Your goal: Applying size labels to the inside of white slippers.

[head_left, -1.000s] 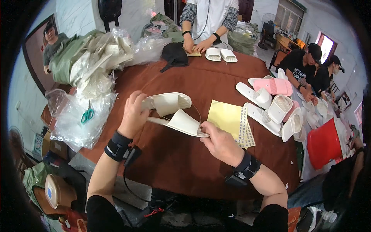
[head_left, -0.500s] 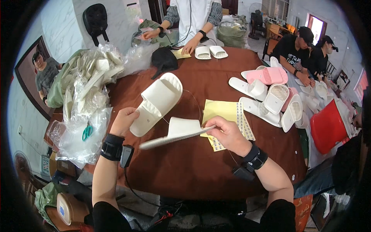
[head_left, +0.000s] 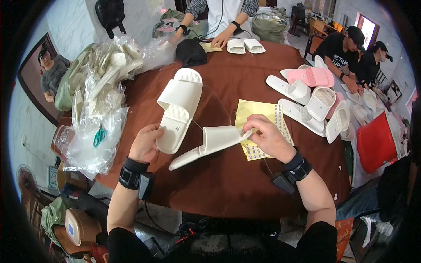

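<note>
My left hand [head_left: 147, 142] grips the heel of a white slide sandal [head_left: 180, 98], whose footbed faces me with its toe pointing away. A small printed sticker sits near its heel. A second white slide sandal [head_left: 217, 140] is pinched at one end by my right hand [head_left: 267, 136]; it is tilted on its side, its other end pointing left and low. A thin thread links the two sandals. Under and beside my right hand lie yellow sticker sheets [head_left: 256, 109] printed with rows of small labels.
The brown cloth-covered table [head_left: 210, 188] carries white and pink slides [head_left: 311, 76] at right and a white pair [head_left: 245, 46] at the far side. Clear plastic bags [head_left: 98, 144] with teal scissors [head_left: 99, 136] lie left. A black cap [head_left: 190, 52] and a red stool [head_left: 375, 142] stand out. Co-workers work around.
Both sandals are still in my hands. The left one has swung more upright, its footbed turned further toward me. The right one has rolled and shifted slightly right.
</note>
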Demonstrator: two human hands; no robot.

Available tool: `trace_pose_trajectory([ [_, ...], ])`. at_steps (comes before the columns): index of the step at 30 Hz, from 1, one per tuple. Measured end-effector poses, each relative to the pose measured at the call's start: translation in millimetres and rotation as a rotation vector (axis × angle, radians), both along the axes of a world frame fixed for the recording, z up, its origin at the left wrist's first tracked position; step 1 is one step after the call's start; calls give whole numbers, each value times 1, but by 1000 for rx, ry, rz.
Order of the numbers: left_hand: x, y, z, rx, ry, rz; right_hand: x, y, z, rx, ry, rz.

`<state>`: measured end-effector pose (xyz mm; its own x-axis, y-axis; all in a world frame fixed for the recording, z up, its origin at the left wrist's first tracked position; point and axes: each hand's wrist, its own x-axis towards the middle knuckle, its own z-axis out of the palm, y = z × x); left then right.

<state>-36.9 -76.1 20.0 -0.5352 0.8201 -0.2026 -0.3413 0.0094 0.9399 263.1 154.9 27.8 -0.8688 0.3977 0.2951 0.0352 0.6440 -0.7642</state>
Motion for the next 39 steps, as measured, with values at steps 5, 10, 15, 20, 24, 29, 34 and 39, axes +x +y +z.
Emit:
trace_pose_trajectory([
  [5,23,-6,20,61,-58,-26,4,3,-10,103,-47,-47],
  [10,52,-17,42,55,-16,-57,-5,7,-25,-347,30,-18],
  [15,68,-35,44,109,-42,-90,-23,-1,7,-346,-112,144],
  [20,87,-41,37,106,23,-47,-57,1,23,140,-4,-84],
  [24,89,-46,22,83,-5,-61,-58,-17,49,-446,209,-38],
  [29,105,-44,26,102,102,-24,-53,-26,34,-205,171,38],
  [34,123,-43,31,-27,1000,194,-33,-39,46,-575,210,36],
  [39,151,-38,36,232,1821,92,-13,-12,41,-1104,215,138],
])
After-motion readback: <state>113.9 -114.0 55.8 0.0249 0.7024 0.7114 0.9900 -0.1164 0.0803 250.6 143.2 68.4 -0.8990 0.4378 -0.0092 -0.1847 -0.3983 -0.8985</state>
